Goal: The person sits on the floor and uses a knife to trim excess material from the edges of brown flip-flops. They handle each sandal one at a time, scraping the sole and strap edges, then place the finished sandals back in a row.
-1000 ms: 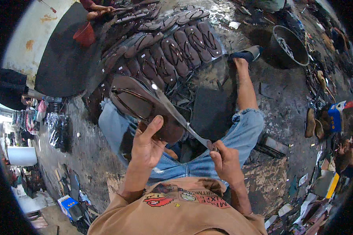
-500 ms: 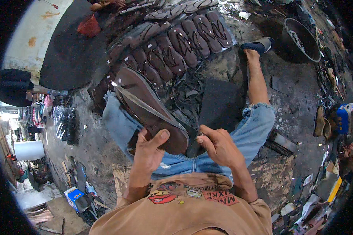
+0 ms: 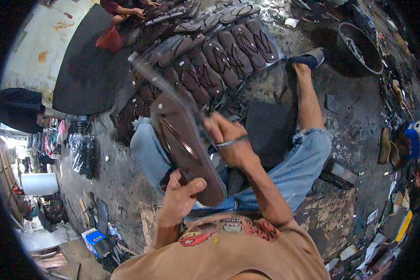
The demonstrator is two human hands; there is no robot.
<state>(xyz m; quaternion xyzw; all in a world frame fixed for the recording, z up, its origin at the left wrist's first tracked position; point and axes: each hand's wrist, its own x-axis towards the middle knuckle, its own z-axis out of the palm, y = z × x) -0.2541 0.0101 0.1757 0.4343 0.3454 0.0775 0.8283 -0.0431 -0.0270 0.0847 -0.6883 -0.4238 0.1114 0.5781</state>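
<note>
- Going by the head view, the left hand (image 3: 178, 192) is clamped on the heel end of a brown flip-flop (image 3: 191, 142), thumb over the sole; the flip-flop slants through the middle of the frame.
- Just to its right, the right hand (image 3: 229, 139) is blurred, fingers bent; a long blurred strip (image 3: 150, 71) stretches to the upper left from near them, and I can't tell whether they close on it.
- Upper right, a round dark tub (image 3: 369, 43) has pale, tangled-looking stuff (image 3: 354, 47) inside.
- Upper left, a red bucket (image 3: 109, 41); I can't make out its contents.
- Left side, shiny clear plastic (image 3: 81, 156) wraps something dark.
- Lower left sits a blue-and-white box (image 3: 94, 241), its inside hidden from me.
</note>
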